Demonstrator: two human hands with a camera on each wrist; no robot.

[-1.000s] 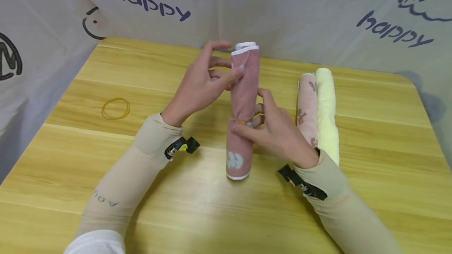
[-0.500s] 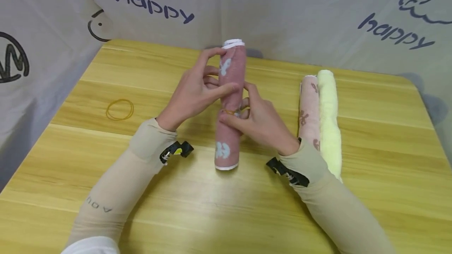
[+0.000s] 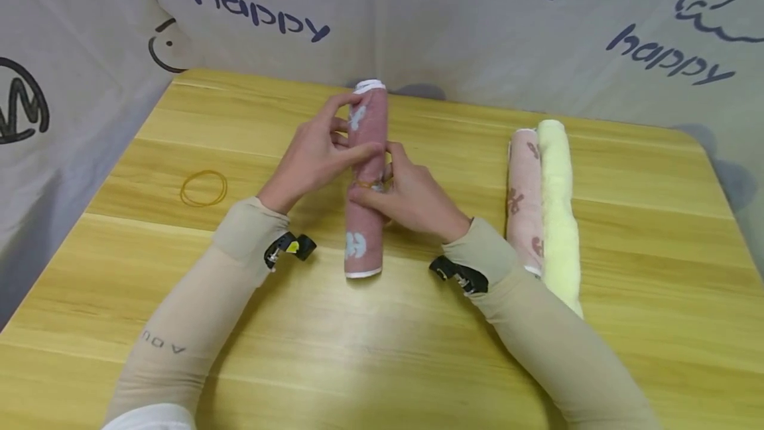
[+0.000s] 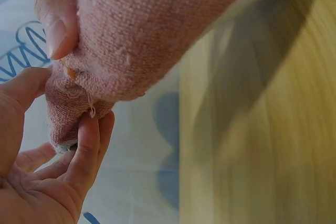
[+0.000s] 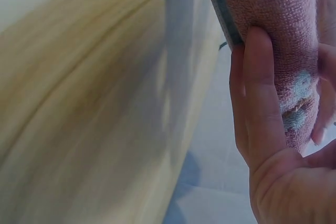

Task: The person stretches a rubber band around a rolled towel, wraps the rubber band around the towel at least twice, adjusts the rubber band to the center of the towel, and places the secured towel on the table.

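Both hands hold a rolled pink towel [image 3: 369, 128] with pale blue motifs and white edges. A rubber band [image 3: 365, 184] cinches it around the middle. My left hand [image 3: 313, 151] grips the upper half, thumb across the front and fingers behind the far left side. Just below, my right hand [image 3: 414, 194] holds the roll from the right, its thumb lying by the band. In the left wrist view, the towel [image 4: 142, 24] narrows where the band pulls it in. Fingers press along the towel [image 5: 273, 3] in the right wrist view.
To the left, a loose rubber band [image 3: 203, 205] lies on the wooden table [image 3: 358, 363]. A light pink towel roll [image 3: 525, 178] and a pale yellow roll [image 3: 558, 204] lie side by side at right. A white drawn-on cloth [image 3: 442, 18] hangs behind the table.
Both hands have carried the pink towel roll leftward. The left hand's thumb now lies lower along the roll; the right hand has stayed at the band.
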